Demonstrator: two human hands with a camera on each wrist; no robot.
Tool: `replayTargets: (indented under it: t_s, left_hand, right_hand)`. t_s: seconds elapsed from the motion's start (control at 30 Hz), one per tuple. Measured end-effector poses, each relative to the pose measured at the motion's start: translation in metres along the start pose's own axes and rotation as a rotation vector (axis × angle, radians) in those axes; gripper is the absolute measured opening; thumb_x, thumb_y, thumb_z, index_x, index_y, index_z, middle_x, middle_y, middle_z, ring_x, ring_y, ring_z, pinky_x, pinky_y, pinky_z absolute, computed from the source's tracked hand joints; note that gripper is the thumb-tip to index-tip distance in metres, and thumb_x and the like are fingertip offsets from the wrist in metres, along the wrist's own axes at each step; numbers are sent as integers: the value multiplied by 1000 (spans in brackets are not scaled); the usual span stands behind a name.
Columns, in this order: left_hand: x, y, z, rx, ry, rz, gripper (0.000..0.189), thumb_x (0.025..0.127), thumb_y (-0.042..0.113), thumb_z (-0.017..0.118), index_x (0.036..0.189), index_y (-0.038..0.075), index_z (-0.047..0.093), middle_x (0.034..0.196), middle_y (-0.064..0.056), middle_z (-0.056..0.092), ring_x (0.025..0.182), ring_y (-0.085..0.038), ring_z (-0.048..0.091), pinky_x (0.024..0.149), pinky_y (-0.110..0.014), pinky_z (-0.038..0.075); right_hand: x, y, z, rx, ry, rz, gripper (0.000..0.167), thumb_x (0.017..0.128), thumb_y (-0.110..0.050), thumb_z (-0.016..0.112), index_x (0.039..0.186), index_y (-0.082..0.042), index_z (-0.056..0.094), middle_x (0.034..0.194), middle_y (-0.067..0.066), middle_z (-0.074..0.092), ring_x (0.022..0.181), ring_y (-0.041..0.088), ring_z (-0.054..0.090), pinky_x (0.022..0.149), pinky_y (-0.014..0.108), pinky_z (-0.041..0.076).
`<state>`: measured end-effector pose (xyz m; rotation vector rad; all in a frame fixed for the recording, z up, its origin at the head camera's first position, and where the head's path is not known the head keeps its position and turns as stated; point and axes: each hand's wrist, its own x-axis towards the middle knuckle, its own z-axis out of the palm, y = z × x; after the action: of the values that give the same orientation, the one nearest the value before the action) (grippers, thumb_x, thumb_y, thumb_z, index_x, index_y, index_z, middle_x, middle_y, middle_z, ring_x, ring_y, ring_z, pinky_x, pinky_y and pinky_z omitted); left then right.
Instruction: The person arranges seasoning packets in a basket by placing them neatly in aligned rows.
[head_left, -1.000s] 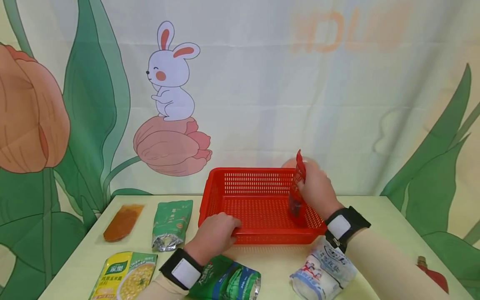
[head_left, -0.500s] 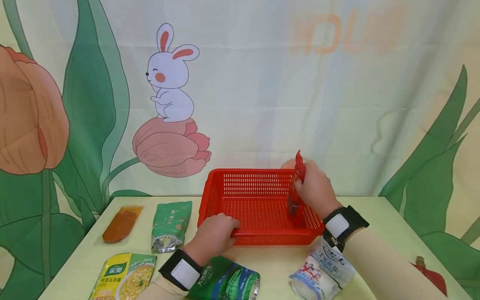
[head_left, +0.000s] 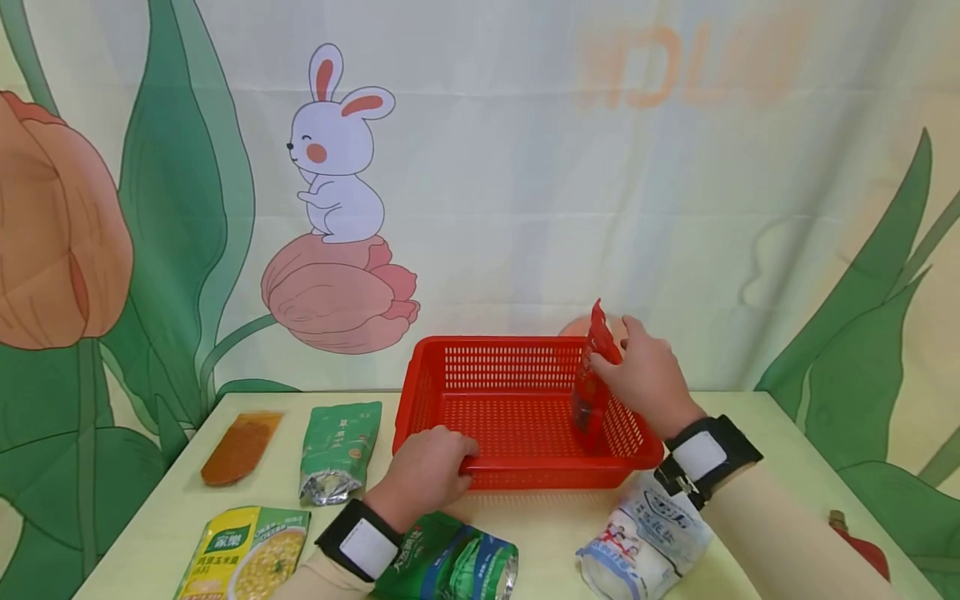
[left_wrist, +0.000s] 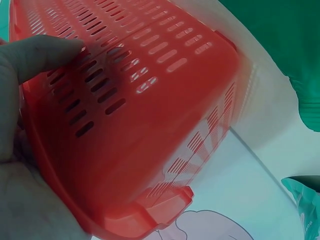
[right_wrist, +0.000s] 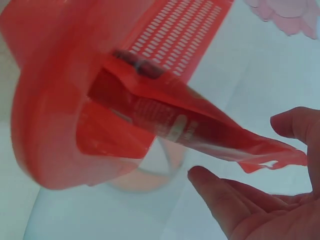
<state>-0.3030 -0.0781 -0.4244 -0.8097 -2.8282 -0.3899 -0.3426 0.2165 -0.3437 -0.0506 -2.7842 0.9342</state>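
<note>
A red perforated plastic basket [head_left: 525,477] stands at the back of the table. My left hand [head_left: 427,468] grips its front rim near the left corner; in the left wrist view the thumb [left_wrist: 47,52] presses the perforated outer wall. A red packet [head_left: 589,396] stands upright inside the basket at the right end. My right hand [head_left: 651,373] is beside the packet's top, above the basket's right rim. In the right wrist view its thumb and fingers are spread apart around the top of the red packet [right_wrist: 185,122], not pinching it.
Green foil pouch [head_left: 341,454] and brown sauce packet [head_left: 243,448] lie left of the basket. A yellow soup packet [head_left: 243,554], a green-blue pouch [head_left: 450,560] and a white bag [head_left: 645,537] lie in front. A red bottle [head_left: 862,546] lies at right; a printed curtain [head_left: 487,167] hangs behind.
My right hand has let go of the red packet's top, its fingers spreading and the hand shifting slightly right. The packet stays standing in the basket. My left hand keeps its grip on the rim.
</note>
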Motion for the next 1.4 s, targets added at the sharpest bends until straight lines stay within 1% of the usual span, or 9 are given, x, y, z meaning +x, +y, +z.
replayTargets:
  t_s: [0.17, 0.33, 0.47, 0.73, 0.97, 1.13, 1.23, 1.33, 1.4]
  left_hand:
    - [1, 0, 0, 13, 3, -4, 14, 79, 18, 85, 91, 15, 78, 78, 2, 74, 63, -10, 57, 65, -31, 55]
    - [1, 0, 1, 17, -4, -3, 16, 79, 18, 85, 93, 14, 78, 79, 2, 74, 64, -10, 57, 65, -31, 56]
    - [1, 0, 2, -2, -14, -11, 17, 79, 18, 85, 95, 14, 79, 81, 2, 75, 64, -10, 58, 66, -31, 57]
    - [1, -1, 2, -29, -30, -25, 18, 79, 17, 86, 95, 14, 80, 82, 2, 75, 65, -10, 58, 66, -31, 58]
    - [2, -1, 1, -26, -33, -15, 14, 80, 16, 84, 93, 15, 79, 79, 3, 74, 64, -9, 56, 63, -27, 53]
    - [2, -2, 1, -22, -34, -12, 14, 80, 16, 83, 93, 15, 79, 80, 3, 74, 65, -9, 56, 63, -27, 52]
    - [1, -2, 0, -13, -40, -15, 14, 80, 17, 84, 94, 15, 79, 80, 3, 74, 66, -9, 56, 63, -27, 52]
    - [1, -1, 0, -11, -49, -19, 13, 81, 17, 83, 93, 16, 79, 79, 4, 74, 65, -9, 56, 62, -27, 52]
    - [1, -1, -1, -11, -49, -16, 13, 81, 17, 83, 93, 16, 79, 79, 4, 73, 65, -9, 56, 63, -27, 52]
  right_hand:
    - [-8, 0, -4, 59, 8, -4, 102, 93, -34, 73, 165, -12, 4, 154, 25, 48, 126, 47, 60, 89, 60, 55]
    - [-23, 0, -8, 77, 12, -21, 103, 93, -34, 74, 165, -14, 3, 160, 21, 41, 136, 46, 51, 92, 61, 54]
    - [-39, -2, -11, 95, 16, -32, 103, 92, -34, 74, 165, -15, 5, 163, 20, 37, 139, 47, 48, 92, 62, 54]
    - [-72, -2, 0, 138, 23, -110, 94, 91, -28, 77, 163, -15, 19, 155, 19, 46, 134, 44, 54, 85, 58, 59]
    - [-90, 5, 14, 73, 43, -217, 76, 91, -25, 76, 155, -12, 37, 150, 14, 49, 136, 37, 51, 95, 57, 57]
    - [-103, 8, 21, 100, 34, -262, 73, 90, -21, 78, 151, -16, 41, 145, 10, 55, 134, 35, 55, 93, 55, 58]
    - [-110, 10, 24, 118, 9, -271, 67, 88, -20, 80, 146, -17, 47, 140, 8, 59, 129, 33, 59, 89, 49, 61]
    - [-118, 14, 26, 146, -47, -275, 56, 87, -19, 82, 137, -20, 56, 132, 2, 64, 121, 27, 64, 84, 41, 63]
    - [-122, 17, 28, 160, -88, -281, 51, 86, -22, 83, 132, -25, 60, 127, -4, 66, 116, 21, 66, 86, 36, 63]
